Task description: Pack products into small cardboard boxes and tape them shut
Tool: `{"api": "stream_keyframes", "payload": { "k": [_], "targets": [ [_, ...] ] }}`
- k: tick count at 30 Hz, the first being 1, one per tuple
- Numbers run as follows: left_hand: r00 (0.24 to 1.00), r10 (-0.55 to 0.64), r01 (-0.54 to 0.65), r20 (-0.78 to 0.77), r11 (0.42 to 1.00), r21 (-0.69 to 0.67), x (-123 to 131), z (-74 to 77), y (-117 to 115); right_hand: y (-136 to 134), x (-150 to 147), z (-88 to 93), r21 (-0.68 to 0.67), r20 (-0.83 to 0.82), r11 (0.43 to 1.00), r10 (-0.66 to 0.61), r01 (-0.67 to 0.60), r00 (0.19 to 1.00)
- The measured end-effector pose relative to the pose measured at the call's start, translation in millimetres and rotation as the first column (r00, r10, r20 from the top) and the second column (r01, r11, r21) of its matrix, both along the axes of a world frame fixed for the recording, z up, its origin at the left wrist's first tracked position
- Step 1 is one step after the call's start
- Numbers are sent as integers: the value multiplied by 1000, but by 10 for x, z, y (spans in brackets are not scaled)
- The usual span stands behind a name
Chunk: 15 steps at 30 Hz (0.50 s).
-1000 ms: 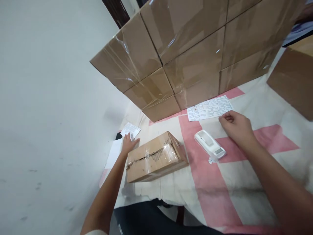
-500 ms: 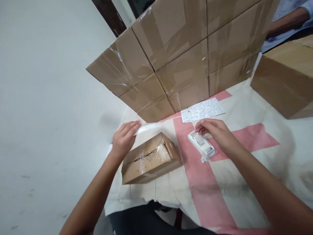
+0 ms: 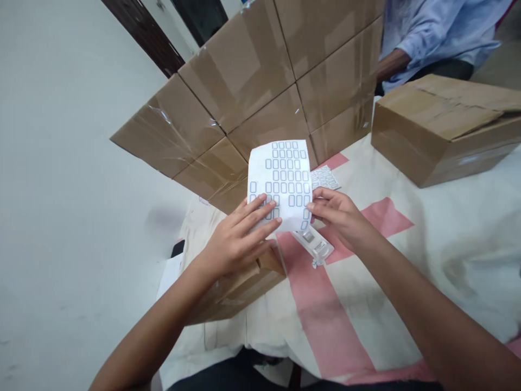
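A white sheet of blue-outlined labels (image 3: pixel 290 175), with gaps in its rows, is held up above the table between both hands. My left hand (image 3: pixel 240 239) has its fingers spread over the sheet's lower left front; its thumb is hidden. At the lower right edge, my right hand (image 3: pixel 336 214) pinches the sheet between thumb and fingers. Beneath it lies a white plastic device (image 3: pixel 319 247), partly covered by the sheet. A small taped cardboard box (image 3: pixel 244 293) stands under my left hand and forearm. Another printed sheet (image 3: pixel 325 178) lies on the table behind, partly hidden.
A tall wall of taped cardboard (image 3: pixel 260 70) rises across the table's back. To the right stands a larger cardboard box (image 3: pixel 431 130); behind it sits another person in a light blue shirt (image 3: pixel 435 38). A pale cloth with pink bands (image 3: pixel 325 320) covers the table.
My left hand has brought the white sheet up and rightward, and its printed face now shows. My right hand has left the device and grips the sheet's edge. The view has shifted right.
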<state>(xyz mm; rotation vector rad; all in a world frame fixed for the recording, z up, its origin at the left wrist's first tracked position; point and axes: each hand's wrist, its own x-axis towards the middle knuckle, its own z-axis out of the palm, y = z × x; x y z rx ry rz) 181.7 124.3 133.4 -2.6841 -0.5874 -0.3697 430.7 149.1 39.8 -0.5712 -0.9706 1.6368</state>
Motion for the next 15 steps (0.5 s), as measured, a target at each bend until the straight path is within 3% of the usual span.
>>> {"api": "stream_keyframes", "payload": {
  "k": [7, 15],
  "targets": [
    [978, 205, -207, 43, 975, 79, 201, -35, -13, -60, -98, -1, 125, 94, 990, 50, -62, 994],
    [964, 262, -265, 44, 961, 85, 349, -59, 43, -87, -153, -9, 230, 71, 970, 71, -86, 995]
  ]
}}
